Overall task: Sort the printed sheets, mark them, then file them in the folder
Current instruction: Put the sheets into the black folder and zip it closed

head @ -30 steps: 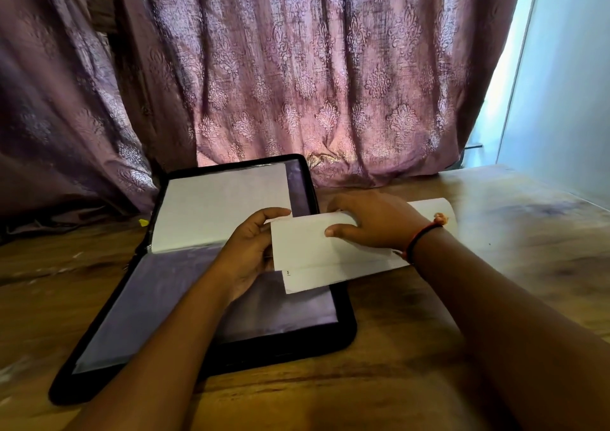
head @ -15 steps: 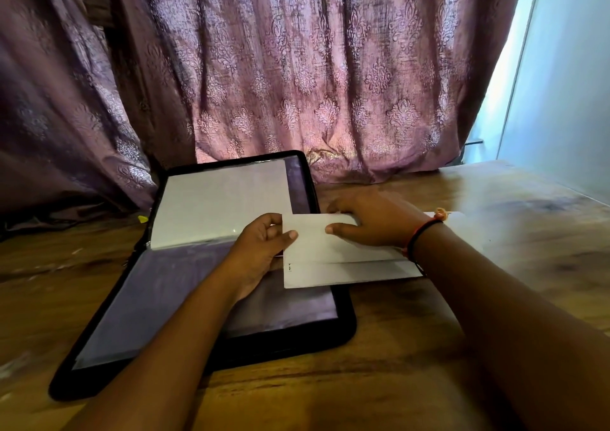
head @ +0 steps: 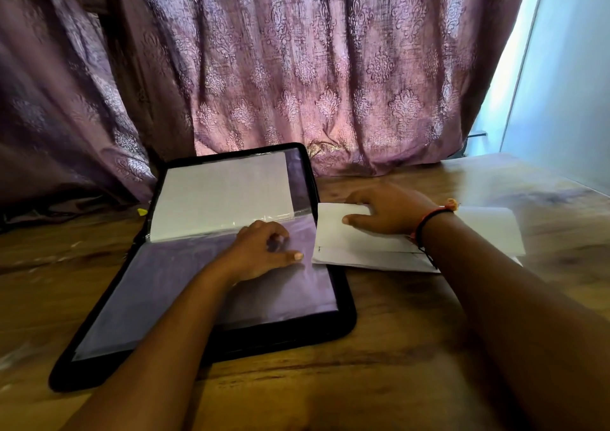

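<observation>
Hands at the open folder, sheets beside it

The left hand (head: 264,249) rests curled on the folder (head: 185,298)'s clear near sleeve, seemingly pinching its edge (blurred). The right hand (head: 389,211) presses flat, gripping nothing, on the printed sheets (head: 359,249) just right of it on the table (head: 379,348); curtain (head: 313,67) behind.

We see a wooden bench (head: 379,348), grain visible. On it: open black folder (head: 343,318) at left, clear sleeves up, one white sheet (head: 224,196) in the far sleeve. White printed sheets (head: 369,259) stacked just right of it, left corner overlapping the folder's edge.
</observation>
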